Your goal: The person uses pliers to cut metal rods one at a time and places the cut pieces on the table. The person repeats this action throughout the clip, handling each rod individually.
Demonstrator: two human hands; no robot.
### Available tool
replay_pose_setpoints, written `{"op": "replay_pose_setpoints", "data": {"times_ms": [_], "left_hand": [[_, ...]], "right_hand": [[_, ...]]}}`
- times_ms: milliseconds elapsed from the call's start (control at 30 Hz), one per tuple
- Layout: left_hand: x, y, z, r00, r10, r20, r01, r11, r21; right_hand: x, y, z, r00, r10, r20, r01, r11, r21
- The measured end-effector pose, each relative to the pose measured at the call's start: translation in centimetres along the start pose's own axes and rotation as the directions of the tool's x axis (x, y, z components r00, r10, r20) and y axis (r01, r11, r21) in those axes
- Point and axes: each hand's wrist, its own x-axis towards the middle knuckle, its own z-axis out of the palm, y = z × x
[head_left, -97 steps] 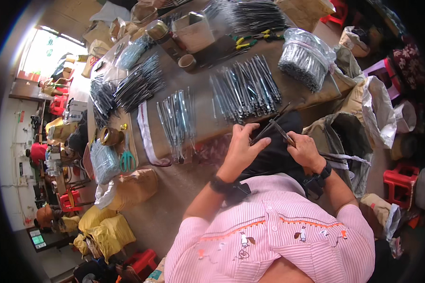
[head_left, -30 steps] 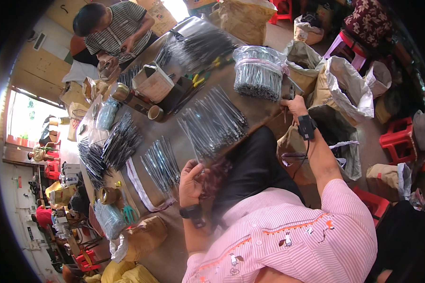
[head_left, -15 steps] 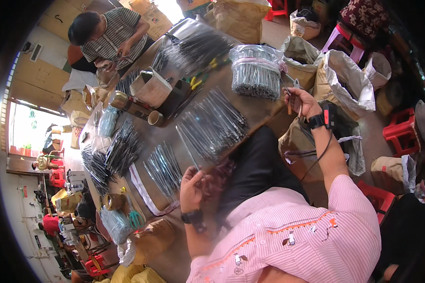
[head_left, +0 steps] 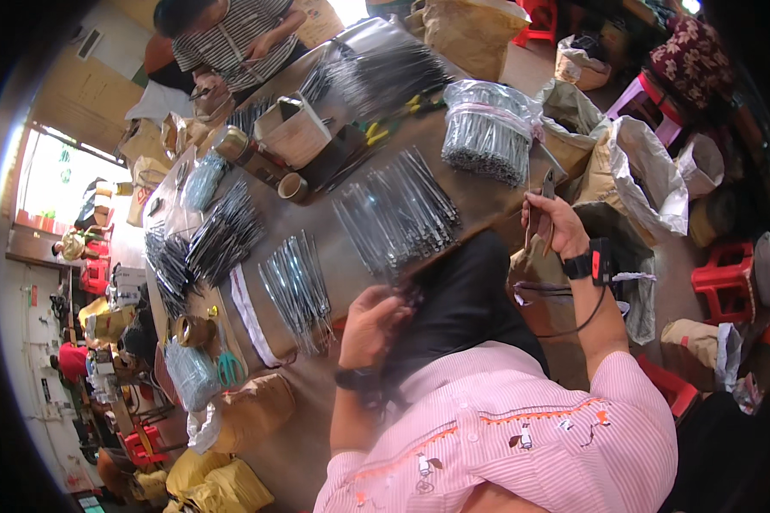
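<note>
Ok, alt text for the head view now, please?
A person in a pink striped shirt holds a thin dark metal tool in the right hand, left hand at the table edge, beside rows of metal rods.

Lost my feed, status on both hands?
Right hand shut on dark thin metal tool. Left hand at table edge, grip unclear. Nothing between.
</note>
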Motion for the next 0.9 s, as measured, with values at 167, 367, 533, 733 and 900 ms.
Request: {"op": "replay_pose_setpoints", "data": {"times_ms": [167, 367, 533, 733, 900], "left_hand": [[0.8, -0.5, 3.2, 0.991, -0.020, 0.130, 0.008, 0.996, 0.093], [0.7, -0.6, 6.0, 0.976, 0.051, 0.212, -0.074, 0.992, 0.101], [0.8, -0.2, 6.5, 0.966, 0.169, 0.196, -0.202, 0.966, 0.160], [1.5, -0.4, 5.9, 0.948, 0.213, 0.235, -0.268, 0.935, 0.233], [1.6, -0.7, 5.1, 0.970, 0.173, 0.168, -0.211, 0.947, 0.243]], "right_hand": [[-3.6, 1.9, 5.6, 0.986, -0.007, 0.168, 0.023, 0.995, -0.096], [-6.2, 4.3, 11.8, 0.966, -0.122, 0.229, 0.178, 0.954, -0.242], [-7.0, 5.3, 13.2, 0.937, -0.230, 0.262, 0.323, 0.853, -0.409], [-7.5, 7.6, 13.6, 0.961, -0.123, 0.247, 0.234, 0.838, -0.492], [-6.8, 6.7, 13.4, 0.909, -0.388, 0.154, 0.418, 0.839, -0.349]]}}
